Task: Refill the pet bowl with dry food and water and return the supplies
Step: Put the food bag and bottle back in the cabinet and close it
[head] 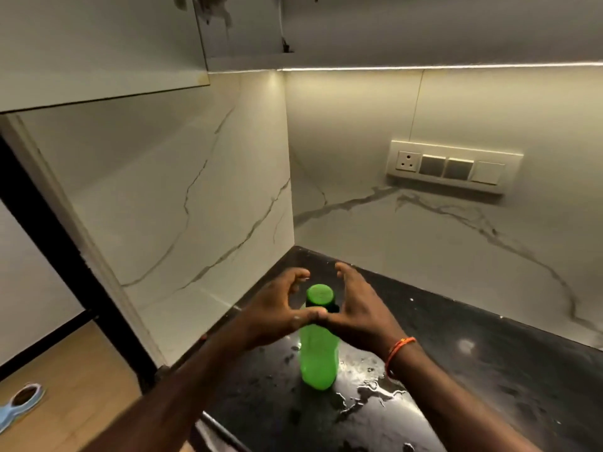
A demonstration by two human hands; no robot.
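**Green bottle upright on wet desk, both hands around its neck**

While the green bottle (318,350) stands upright on the black desk (489,370), you have both hands close around its upper part. Your left hand (277,308) sits on the left of the neck, thumb at the front touching the bottle just under the cap, fingers curled in an arc behind and clear of the green cap (320,294). Your right hand (362,308) mirrors it on the right, thumb meeting the left thumb at the front of the neck, fingers extended and spread wide, not touching the cap. Neither grip closes around the bottle: only the thumbs make contact. An orange thread band (396,352) circles your right wrist.

The desk surface is wet: pooled water (375,389) lies just right of and in front of the bottle base. The bottle stands near the corner where the marble-patterned walls meet. A switch plate (453,166) is mounted on the right wall. On the wooden floor at lower left, a light-blue pet bowl (23,402) holds brown contents.
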